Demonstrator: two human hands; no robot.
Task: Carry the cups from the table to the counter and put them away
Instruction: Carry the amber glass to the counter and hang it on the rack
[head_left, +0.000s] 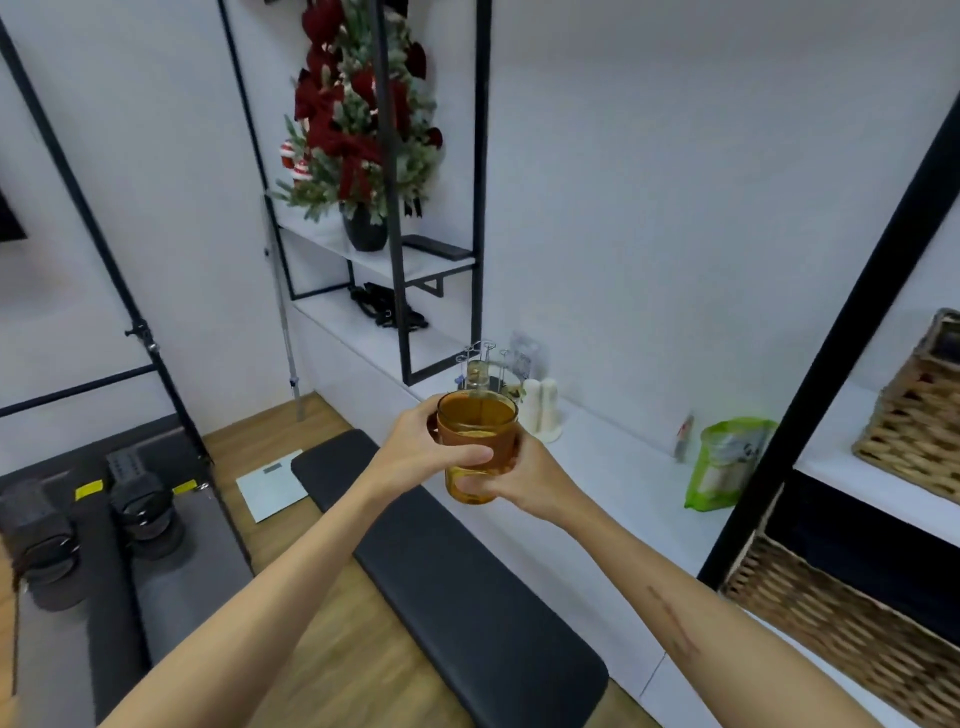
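Both hands hold the amber cups (477, 447) up in the air, near the white counter (613, 467). The left hand (415, 452) wraps round them; the right hand (524, 475) grips lower down.

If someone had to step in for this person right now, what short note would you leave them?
Left hand: grips the side of the amber glass cups, thumb across the front.
Right hand: fingers curled round the lower part, holding it from the other side.
The cups look like two nested together, held upright in the air, not yet set down.
The white counter lies just beyond, with a green bag and white shakers on it.
Done: cups picked up and carried near the counter.
Left: set them down on the counter and put them away.
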